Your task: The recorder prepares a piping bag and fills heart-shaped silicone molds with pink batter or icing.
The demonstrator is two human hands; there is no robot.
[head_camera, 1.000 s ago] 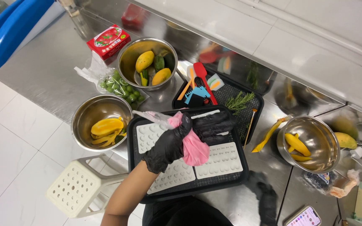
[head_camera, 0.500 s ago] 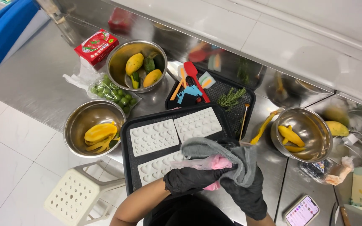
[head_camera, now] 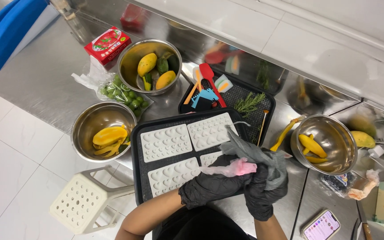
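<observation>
Here: both hands clamped on grey cloth, pink rag; bowl holds mango peels; tray holds white moulds.

A stainless steel counter carries two black trays, three steel bowls of mango pieces, a red carton, a bag of green fruit and a phone.
</observation>
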